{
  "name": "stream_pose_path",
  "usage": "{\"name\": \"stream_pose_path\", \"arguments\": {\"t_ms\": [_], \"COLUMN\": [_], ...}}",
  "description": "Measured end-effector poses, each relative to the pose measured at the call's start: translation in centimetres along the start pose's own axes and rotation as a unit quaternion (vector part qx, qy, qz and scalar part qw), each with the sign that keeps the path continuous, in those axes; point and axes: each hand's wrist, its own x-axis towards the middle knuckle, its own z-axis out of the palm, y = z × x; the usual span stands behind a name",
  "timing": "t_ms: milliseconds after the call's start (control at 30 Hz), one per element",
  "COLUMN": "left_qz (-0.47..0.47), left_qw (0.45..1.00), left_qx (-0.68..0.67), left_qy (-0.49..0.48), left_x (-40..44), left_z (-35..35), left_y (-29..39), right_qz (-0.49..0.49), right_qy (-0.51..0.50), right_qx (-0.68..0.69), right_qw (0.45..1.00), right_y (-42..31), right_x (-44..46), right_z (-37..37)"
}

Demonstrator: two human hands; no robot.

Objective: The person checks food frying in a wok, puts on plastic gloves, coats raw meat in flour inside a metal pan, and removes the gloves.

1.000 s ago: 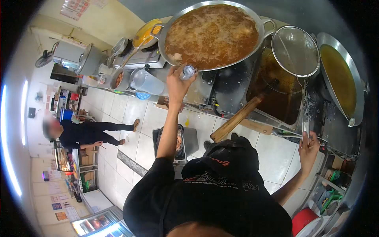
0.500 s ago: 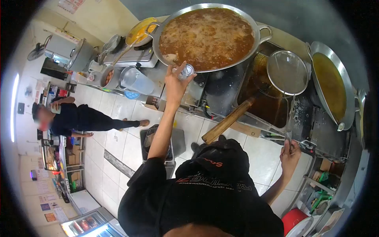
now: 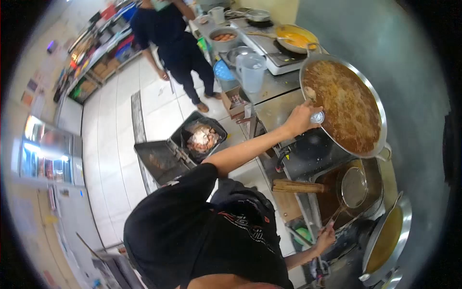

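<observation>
My left hand (image 3: 302,119) is closed round a small round dial thermometer (image 3: 316,117) at the near rim of a large wok (image 3: 346,106) of bubbling brown oil. One pale piece shows in the oil just beyond my fingers. My right hand (image 3: 326,237) grips the handle of a round wire strainer (image 3: 354,187). Its mesh hangs over a rectangular tray (image 3: 380,192) of dark liquid. Beside the mesh, a thick wooden handle (image 3: 298,186) sticks out over the tray's near side.
A second wok (image 3: 389,236) with yellowish oil stands at the lower right. Beyond the big wok are a yellow-filled pan (image 3: 296,37), a clear jug (image 3: 251,72) and a pot of eggs (image 3: 224,39). An open bin (image 3: 201,137) stands on the floor; a person (image 3: 166,33) stands behind it.
The view has swung round. My left hand stays at the wok's rim with the thermometer. The strainer has come down lower over the tray. The other person now appears nearer the top of the view.
</observation>
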Motion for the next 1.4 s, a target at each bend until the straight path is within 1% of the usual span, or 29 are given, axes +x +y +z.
{"name": "stream_pose_path", "arguments": {"t_ms": [67,100,133,167,200,300,333,367,433,467,500,533,567,600,633,667,700,733,767,833,867,967,1033,1167,1200,1233,1300,1333,1400], "left_qz": [-0.003,-0.008,-0.009,-0.007,0.006,0.02,0.015,0.01,-0.002,-0.02,-0.019,0.024,0.068,0.07,0.074,-0.018,0.049,0.064,0.136,0.085,0.095,0.134,0.122,0.142,0.106,0.113,0.085,0.142,0.141], "left_qw": [1.0,1.0,1.0,1.0,1.0,0.999,0.999,0.999,0.999,0.999,0.998,0.999,0.998,0.997,0.997,0.997,0.998,0.997,0.989,0.995,0.994,0.985,0.987,0.981,0.987,0.986,0.985,0.98,0.982], "left_qx": [0.005,0.005,0.006,0.007,0.009,0.023,0.026,0.03,0.027,0.015,0.018,0.022,0.017,0.011,-0.003,-0.001,-0.001,0.03,0.056,0.044,0.042,0.106,0.096,0.109,0.097,0.094,0.113,0.107,0.091], "left_qy": [0.023,0.002,-0.021,-0.016,-0.021,-0.043,-0.033,-0.024,-0.036,-0.04,-0.049,-0.024,-0.003,0.002,-0.002,-0.076,-0.027,-0.003,0.029,-0.029,-0.036,-0.037,-0.039,-0.071,-0.078,-0.083,-0.098,-0.087,-0.09], "left_x": [-0.5,-0.5,-0.2,0.0,0.1,0.1,0.0,0.0,0.4,0.2,0.0,0.0,0.1,0.1,0.0,-0.1,-0.4,-0.4,0.1,0.3,0.2,0.1,0.1,1.0,1.2,1.5,1.9,2.2,2.4], "left_z": [0.1,0.1,0.1,0.3,0.6,0.5,0.4,0.3,0.3,0.3,0.2,0.4,1.3,1.1,0.0,-1.3,-0.4,-0.7,-0.2,-1.9,-2.5,-4.6,-5.0,-6.0,-6.3,-6.2,-6.0,-5.0,-2.9], "left_y": [-0.4,-0.4,-0.4,-0.2,0.0,0.3,0.0,-0.2,0.2,0.3,-0.1,-0.7,-0.9,-0.6,-0.2,1.4,-0.3,0.6,-1.1,0.2,0.8,2.7,3.3,5.0,5.9,6.2,6.4,5.0,3.2], "right_qz": [0.04,0.032,0.053,0.076,0.081,0.065,0.097,0.102,0.043,0.051,0.033,0.016,-0.012,-0.033,-0.018,-0.001,0.016,0.105,0.083,0.107,0.111,0.089,0.073,0.066,0.074,0.081,0.078,0.086,0.093], "right_qy": [0.05,0.045,0.051,0.056,0.06,0.065,0.074,0.073,0.075,0.076,0.029,-0.015,0.018,0.061,0.049,0.038,0.029,0.047,0.1,0.086,0.095,0.101,0.107,0.135,0.135,0.134,0.127,0.118,0.109], "right_qx": [0.011,0.009,0.021,0.034,0.005,0.025,0.036,0.043,0.027,0.032,-0.008,-0.052,-0.043,-0.04,-0.003,0.033,0.069,-0.072,0.026,0.0,0.008,0.028,0.003,0.034,0.032,0.03,0.03,0.024,0.019], "right_qw": [0.998,0.998,0.997,0.995,0.995,0.995,0.992,0.991,0.996,0.995,0.999,0.998,0.999,0.997,0.999,0.999,0.997,0.991,0.991,0.991,0.989,0.991,0.992,0.988,0.988,0.987,0.988,0.989,0.989], "right_y": [2.0,1.1,-0.3,-1.2,-0.1,0.3,0.2,0.1,-1.0,0.2,1.8,3.7,5.7,8.2,6.9,5.2,3.4,0.3,0.6,-0.9,-0.5,0.3,0.5,0.7,0.8,1.0,1.9,1.8,1.9], "right_x": [1.5,1.6,1.2,1.1,1.7,1.9,2.1,2.2,1.6,2.0,3.3,4.4,5.3,6.4,5.7,4.9,4.2,3.2,2.6,1.5,1.1,1.5,1.5,1.4,1.4,1.6,1.8,1.8,2.2], "right_z": [0.3,0.6,1.2,1.7,1.4,1.5,1.7,1.7,2.1,2.0,1.3,0.3,0.6,1.1,1.3,1.7,2.0,1.7,2.2,1.6,1.5,1.1,0.8,0.8,0.8,0.8,0.7,0.8,1.0]}}
